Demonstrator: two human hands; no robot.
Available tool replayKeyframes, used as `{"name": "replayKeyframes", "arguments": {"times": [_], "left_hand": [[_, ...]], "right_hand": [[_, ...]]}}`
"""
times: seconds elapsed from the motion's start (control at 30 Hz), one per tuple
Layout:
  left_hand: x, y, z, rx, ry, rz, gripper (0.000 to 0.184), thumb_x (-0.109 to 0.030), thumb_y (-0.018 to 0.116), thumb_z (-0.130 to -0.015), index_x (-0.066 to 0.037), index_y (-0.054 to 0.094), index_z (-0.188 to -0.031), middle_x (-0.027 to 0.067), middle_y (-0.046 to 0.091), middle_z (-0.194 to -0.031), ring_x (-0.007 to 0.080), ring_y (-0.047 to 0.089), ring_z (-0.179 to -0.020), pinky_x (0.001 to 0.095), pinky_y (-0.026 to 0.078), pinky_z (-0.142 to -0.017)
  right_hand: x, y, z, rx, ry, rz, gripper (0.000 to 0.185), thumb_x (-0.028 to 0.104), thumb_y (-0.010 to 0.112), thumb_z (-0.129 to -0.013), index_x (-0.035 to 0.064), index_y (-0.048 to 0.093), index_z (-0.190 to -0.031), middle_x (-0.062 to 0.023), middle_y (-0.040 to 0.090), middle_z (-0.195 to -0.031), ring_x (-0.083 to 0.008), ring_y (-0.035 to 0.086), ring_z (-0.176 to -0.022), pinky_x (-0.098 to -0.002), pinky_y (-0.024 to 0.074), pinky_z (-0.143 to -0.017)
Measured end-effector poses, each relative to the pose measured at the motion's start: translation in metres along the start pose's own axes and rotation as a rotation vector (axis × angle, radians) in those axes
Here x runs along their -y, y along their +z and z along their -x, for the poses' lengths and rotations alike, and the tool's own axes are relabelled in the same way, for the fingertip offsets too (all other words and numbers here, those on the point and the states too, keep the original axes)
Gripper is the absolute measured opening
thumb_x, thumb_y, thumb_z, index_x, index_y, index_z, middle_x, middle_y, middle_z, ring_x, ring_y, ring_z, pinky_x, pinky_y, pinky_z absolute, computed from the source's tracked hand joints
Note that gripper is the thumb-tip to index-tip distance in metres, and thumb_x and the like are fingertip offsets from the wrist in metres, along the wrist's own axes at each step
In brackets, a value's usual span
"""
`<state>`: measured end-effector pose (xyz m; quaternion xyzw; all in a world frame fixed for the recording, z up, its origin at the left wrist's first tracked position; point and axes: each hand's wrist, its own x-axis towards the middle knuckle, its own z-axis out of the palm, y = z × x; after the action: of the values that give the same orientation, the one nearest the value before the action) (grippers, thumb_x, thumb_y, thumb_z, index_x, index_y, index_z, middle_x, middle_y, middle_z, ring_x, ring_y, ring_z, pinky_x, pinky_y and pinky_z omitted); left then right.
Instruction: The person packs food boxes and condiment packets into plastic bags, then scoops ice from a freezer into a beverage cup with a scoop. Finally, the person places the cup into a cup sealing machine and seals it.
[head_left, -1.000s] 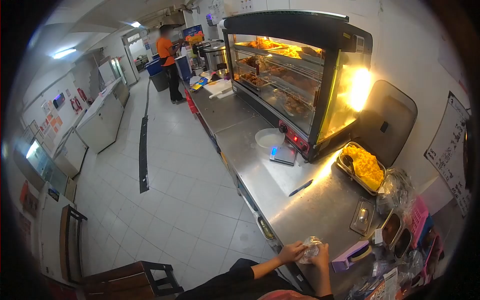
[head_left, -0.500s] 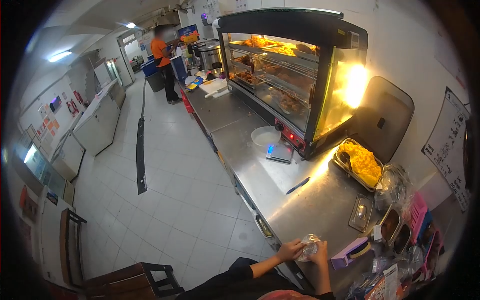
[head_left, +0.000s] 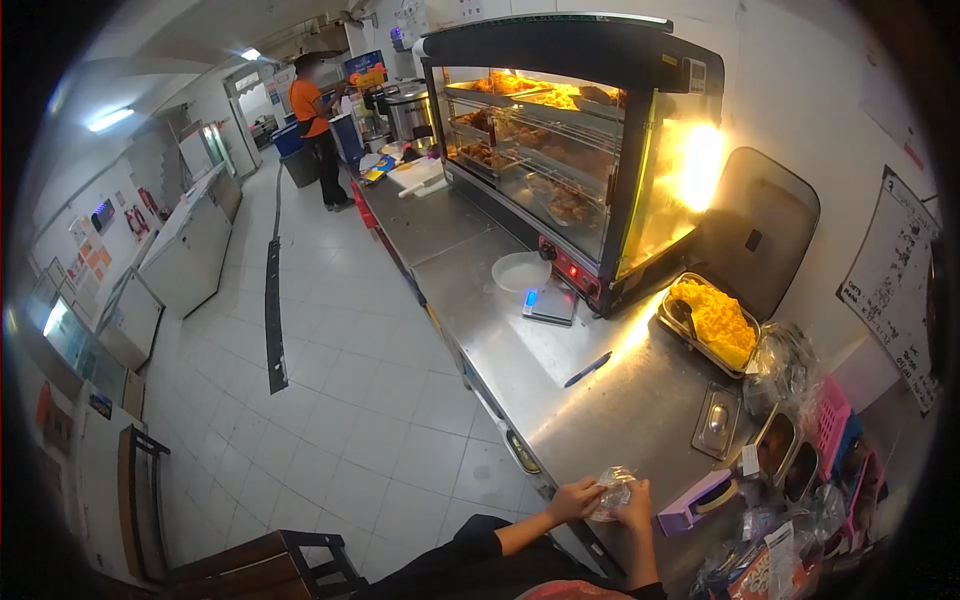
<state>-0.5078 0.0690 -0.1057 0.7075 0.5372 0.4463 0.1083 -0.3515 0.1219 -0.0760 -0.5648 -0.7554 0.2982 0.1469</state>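
- The person's left hand (head_left: 576,498) and right hand (head_left: 635,510) are holding a clear, crinkled plastic packet (head_left: 614,490) between them, near the near left edge of the silver steel desk (head_left: 600,425).
- Each grip is closing round one side of the packet with bent fingers; the hands are covering much of the finger contact, so how firmly they are pressing cannot be told.
- Reflections are masking the packet's contents.
- Just right of the right hand, a lilac tape dispenser (head_left: 690,506) is sitting.
- Farther right, a silver rectangular metal lid (head_left: 717,421) is lying flat.
- At the near right, mixed plastic packaging (head_left: 765,568) is overlapping and fading into the dark rim of the view.
- Beyond the lid, chunky yellow food (head_left: 722,322) is burying the lower end of a dark utensil (head_left: 684,318).
- Lamp glare is washing out the right side of the black-framed glass warming cabinet (head_left: 618,160).
- Far left, an orange-topped co-worker (head_left: 309,110) is standing, hands too small to make out.
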Motion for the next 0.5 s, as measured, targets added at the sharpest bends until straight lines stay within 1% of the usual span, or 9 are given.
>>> {"name": "replayKeyframes", "arguments": {"times": [0.3, 0.43, 0.5], "left_hand": [[0.0023, 0.0001, 0.0013, 0.053, -0.001, -0.003, 0.025, -0.011, 0.056, -0.070, -0.011, 0.058, -0.095, 0.0062, 0.053, -0.081, 0.0227, 0.056, -0.064, 0.0309, 0.046, -0.053], [-0.0010, -0.0032, -0.0003, 0.039, 0.007, -0.018, 0.025, -0.012, 0.057, -0.070, -0.011, 0.058, -0.095, 0.0066, 0.053, -0.081, 0.0229, 0.056, -0.062, 0.0312, 0.045, -0.052], [-0.0017, -0.0034, -0.0011, 0.029, 0.004, -0.015, 0.025, -0.012, 0.057, -0.070, -0.011, 0.058, -0.095, 0.0067, 0.053, -0.081, 0.0231, 0.056, -0.061, 0.0312, 0.045, -0.051]], "right_hand": [[0.0077, -0.0042, 0.0016, 0.001, 0.025, 0.003, 0.064, 0.006, 0.078, -0.035, 0.0071, 0.054, -0.095, -0.0109, 0.042, -0.094, -0.0298, 0.050, -0.086, -0.0371, 0.0451, -0.075], [0.0017, -0.0018, 0.0011, -0.019, -0.022, -0.026, 0.063, 0.006, 0.077, -0.036, 0.0074, 0.054, -0.095, -0.0111, 0.043, -0.094, -0.0296, 0.051, -0.086, -0.0370, 0.0450, -0.075], [0.0008, -0.0005, 0.0021, -0.031, -0.004, 0.008, 0.062, 0.006, 0.076, -0.037, 0.0073, 0.054, -0.095, -0.0113, 0.043, -0.094, -0.0300, 0.051, -0.086, -0.0372, 0.0450, -0.075]]}}
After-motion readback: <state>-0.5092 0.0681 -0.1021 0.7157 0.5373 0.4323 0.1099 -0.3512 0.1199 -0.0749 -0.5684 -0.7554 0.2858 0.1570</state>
